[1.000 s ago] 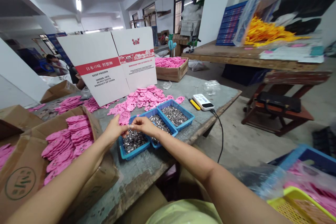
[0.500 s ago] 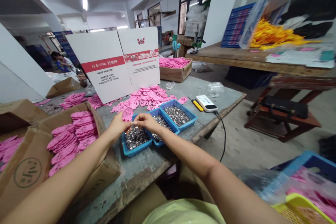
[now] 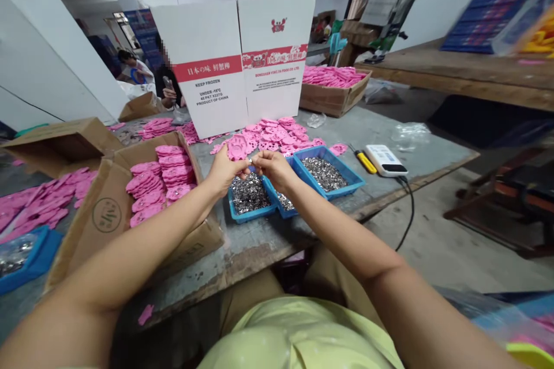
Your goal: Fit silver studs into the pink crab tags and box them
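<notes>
My left hand (image 3: 225, 172) grips a flat pink foam-like piece (image 3: 237, 147) with a raised pattern, held up above the trays. My right hand (image 3: 272, 166) is closed in a pinch, its fingertips meeting the left ones at the lower edge of that piece. Something small and pale shows between the fingertips, too tiny to name. Below the hands stand blue trays full of small shiny metal parts (image 3: 250, 191); one tray is partly covered by my right forearm. Behind the hands lies a loose heap of similar pink pieces (image 3: 281, 137).
On the left stands a cardboard box (image 3: 108, 207) with stacked pink pieces. A white printed carton panel (image 3: 212, 69) stands upright behind the heap. To the right lie a yellow-handled tool (image 3: 366, 161) and a white device (image 3: 385, 160) with a cable. Another person's hand (image 3: 168, 94) shows behind the panel.
The view has turned left and down, so the table things sit further right and higher. Both hands stay together at the pink piece, which now faces the camera more fully.
</notes>
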Demonstrator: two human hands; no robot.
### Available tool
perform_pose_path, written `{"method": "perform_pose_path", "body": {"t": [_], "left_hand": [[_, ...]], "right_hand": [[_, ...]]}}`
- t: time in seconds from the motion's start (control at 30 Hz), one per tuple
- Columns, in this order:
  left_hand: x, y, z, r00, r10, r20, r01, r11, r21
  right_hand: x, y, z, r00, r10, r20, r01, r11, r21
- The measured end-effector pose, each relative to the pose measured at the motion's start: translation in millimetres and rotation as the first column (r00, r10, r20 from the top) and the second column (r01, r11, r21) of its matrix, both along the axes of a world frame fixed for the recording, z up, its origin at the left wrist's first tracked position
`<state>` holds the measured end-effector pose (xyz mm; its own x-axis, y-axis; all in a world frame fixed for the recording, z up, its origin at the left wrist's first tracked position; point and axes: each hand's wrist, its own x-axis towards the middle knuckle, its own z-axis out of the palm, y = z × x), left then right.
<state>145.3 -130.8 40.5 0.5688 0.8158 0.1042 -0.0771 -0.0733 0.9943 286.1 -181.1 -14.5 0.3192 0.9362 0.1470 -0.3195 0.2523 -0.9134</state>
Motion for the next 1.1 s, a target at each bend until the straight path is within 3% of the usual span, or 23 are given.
{"method": "perform_pose_path", "body": {"t": [0.1, 0.2, 0.27, 0.47, 0.83, 1.1], "left_hand": [[-1.9, -3.3, 4.6, 0.986, -0.117, 0.119, 0.132, 0.984, -0.121], [-3.7, -5.8, 10.0, 0.953, -0.232, 0.193, 0.277, 0.927, -0.254], [-4.9, -7.7, 12.7, 0.934, -0.283, 0.219, 0.337, 0.9, -0.277], [-10.1, -13.9, 18.1, 0.873, -0.399, 0.282, 0.461, 0.863, -0.208], [-8.8, -16.0, 16.5, 0.867, -0.431, 0.251, 0.456, 0.889, -0.047], [-9.7, -11.5, 12.6, 0.854, -0.448, 0.264, 0.474, 0.879, -0.044]], "right_hand": [[-2.7, -17.2, 6.4, 0.984, -0.174, -0.043, 0.177, 0.98, 0.089], [-5.3, -37.3, 8.4, 0.921, -0.372, -0.118, 0.387, 0.91, 0.151], [-8.8, -47.7, 9.0, 0.888, -0.439, -0.134, 0.457, 0.875, 0.162], [-23.4, -57.2, 19.2, 0.883, -0.464, -0.064, 0.467, 0.864, 0.189], [-36.5, -50.4, 21.5, 0.892, -0.45, -0.043, 0.45, 0.877, 0.166], [-37.9, -45.0, 21.8, 0.887, -0.463, -0.003, 0.458, 0.877, 0.145]]}}
